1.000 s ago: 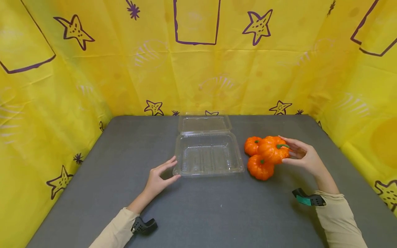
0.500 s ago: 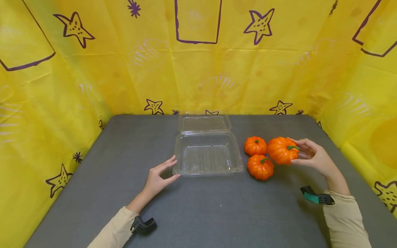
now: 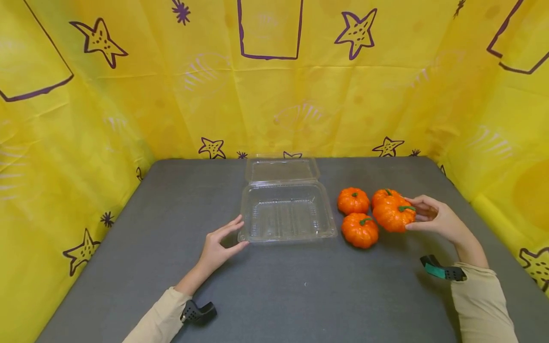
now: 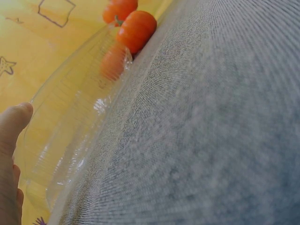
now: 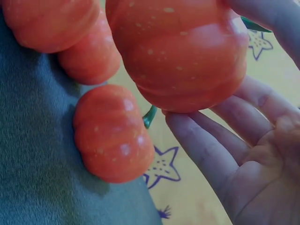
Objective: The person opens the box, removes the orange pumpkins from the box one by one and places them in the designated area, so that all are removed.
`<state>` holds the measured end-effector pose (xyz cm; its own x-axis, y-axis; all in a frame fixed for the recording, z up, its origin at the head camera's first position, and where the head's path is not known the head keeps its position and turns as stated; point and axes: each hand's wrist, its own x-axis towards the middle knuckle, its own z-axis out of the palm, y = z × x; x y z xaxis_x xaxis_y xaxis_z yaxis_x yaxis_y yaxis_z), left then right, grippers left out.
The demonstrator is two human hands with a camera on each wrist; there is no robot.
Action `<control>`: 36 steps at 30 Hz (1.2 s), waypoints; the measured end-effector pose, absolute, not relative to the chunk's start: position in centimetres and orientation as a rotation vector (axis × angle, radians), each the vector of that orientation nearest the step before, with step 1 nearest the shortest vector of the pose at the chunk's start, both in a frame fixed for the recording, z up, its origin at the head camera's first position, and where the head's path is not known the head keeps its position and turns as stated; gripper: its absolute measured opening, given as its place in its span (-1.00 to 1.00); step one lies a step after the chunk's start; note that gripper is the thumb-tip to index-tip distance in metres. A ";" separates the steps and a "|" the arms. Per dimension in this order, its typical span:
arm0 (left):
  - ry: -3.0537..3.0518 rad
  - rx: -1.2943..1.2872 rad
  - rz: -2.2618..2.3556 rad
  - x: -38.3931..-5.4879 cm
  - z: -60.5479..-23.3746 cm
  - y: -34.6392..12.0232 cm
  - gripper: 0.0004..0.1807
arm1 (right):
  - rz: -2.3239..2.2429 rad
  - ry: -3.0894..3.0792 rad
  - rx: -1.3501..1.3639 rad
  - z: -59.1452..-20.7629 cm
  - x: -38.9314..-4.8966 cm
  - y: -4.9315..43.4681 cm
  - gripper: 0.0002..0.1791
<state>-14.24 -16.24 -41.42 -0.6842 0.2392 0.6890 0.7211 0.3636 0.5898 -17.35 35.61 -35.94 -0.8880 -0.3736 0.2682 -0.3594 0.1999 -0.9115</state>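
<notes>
My right hand (image 3: 437,220) grips a small orange pumpkin (image 3: 392,216) with a green stem, thumb on the near side and fingers on the far side. In the right wrist view the held pumpkin (image 5: 180,51) is off the table, with another pumpkin (image 5: 112,133) standing below it. That back pumpkin (image 3: 385,195) is partly hidden in the head view. To the left stand two more, a far pumpkin (image 3: 353,200) and a near pumpkin (image 3: 360,230). My left hand (image 3: 218,245), fingers spread, rests at the left front corner of a clear plastic clamshell container (image 3: 288,238).
The container's lid (image 3: 283,170) lies folded back toward the yellow patterned cloth (image 3: 274,109) that walls the table's back and sides. Grey cloth covers the table (image 3: 291,295). The pumpkins stand just right of the container.
My right hand has carried its pumpkin to the right, away from the two left pumpkins, then slightly nearer me. The pumpkin behind it has come into view. My left hand has stayed in place.
</notes>
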 end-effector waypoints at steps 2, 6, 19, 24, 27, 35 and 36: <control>-2.128 -0.834 -1.291 -14.2 -41.5 -16.2 -0.46 | -1.799 2.448 -0.729 -36.1 -17.4 35.9 -0.52; -2.112 -0.847 -1.290 -14.3 -41.5 -16.2 -0.46 | -1.748 2.454 -0.696 -36.4 -17.5 36.6 -0.54; -2.121 -0.833 -1.316 -14.1 -41.4 -16.2 -0.49 | -1.781 2.196 -0.769 -38.0 -17.7 38.0 -0.55; -2.122 -0.837 -1.316 -14.1 -41.3 -16.2 -0.50 | -1.793 2.099 -0.803 -38.9 -18.0 38.7 -0.53; -2.121 -0.838 -1.316 -14.1 -41.3 -16.2 -0.49 | -1.778 2.083 -0.804 -39.4 -18.2 38.9 -0.53; -2.104 -0.840 -1.308 -14.3 -41.3 -16.2 -0.47 | -1.692 2.161 -0.775 -40.0 -18.3 39.2 -0.53; -2.103 -0.840 -1.307 -14.3 -41.3 -16.2 -0.47 | -1.684 2.156 -0.772 -39.9 -18.3 39.2 -0.53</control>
<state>-14.29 -16.17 -41.30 -0.6718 0.2306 0.7039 0.7332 0.3420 0.5878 -18.32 39.18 -39.95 -0.8114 -0.5773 0.0914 -0.2284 0.1692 -0.9587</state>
